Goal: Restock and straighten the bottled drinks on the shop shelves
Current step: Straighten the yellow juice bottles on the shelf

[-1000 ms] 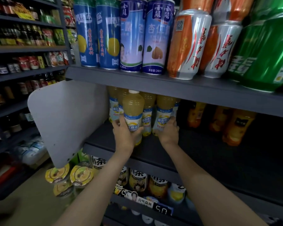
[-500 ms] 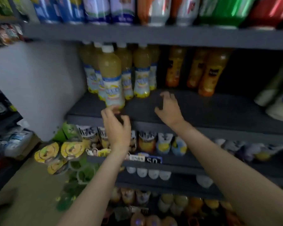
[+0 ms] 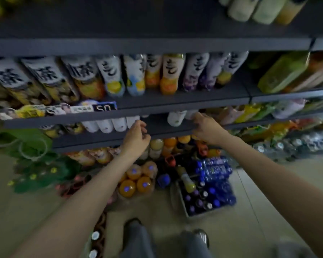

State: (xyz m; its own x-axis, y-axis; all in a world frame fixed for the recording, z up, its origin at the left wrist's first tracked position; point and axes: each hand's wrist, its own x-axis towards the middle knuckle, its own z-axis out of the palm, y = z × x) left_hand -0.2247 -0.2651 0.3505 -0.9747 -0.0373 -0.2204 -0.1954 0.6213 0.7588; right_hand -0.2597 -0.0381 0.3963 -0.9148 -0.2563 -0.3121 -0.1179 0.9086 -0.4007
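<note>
Hands first: our left hand [image 3: 136, 135] hovers at the front lip of the lower shelf [image 3: 101, 141] with its fingers loosely curled and nothing in them; our right hand [image 3: 206, 128] reaches to the same shelf, its fingertips [image 3: 195, 116] at or just short of a white bottle [image 3: 175, 118], though the blur keeps us from saying whether they touch it, and we see no closed grip. Between that bottle and the row of white bottles [image 3: 108, 125] to the left lies a gap on the shelf; this, we judge, is the place to fill or close up. Spare stock waits on the floor below: a pack of orange drinks [image 3: 136, 181] and a crate of blue-capped bottles [image 3: 211, 194], well apart from the shelf.

To do this step well, we would take the white bottle round its body rather than its cap, since the shelf above sits low over it and a tilt could knock the cap against the upper edge; we would slide it along the shelf instead of lifting; the left hand should steady the neighbouring row so nothing topples. Labels ought to face outward and fronts line up with the lip; the bottled teas [image 3: 164, 75] on the shelf above show the look we want.
</note>
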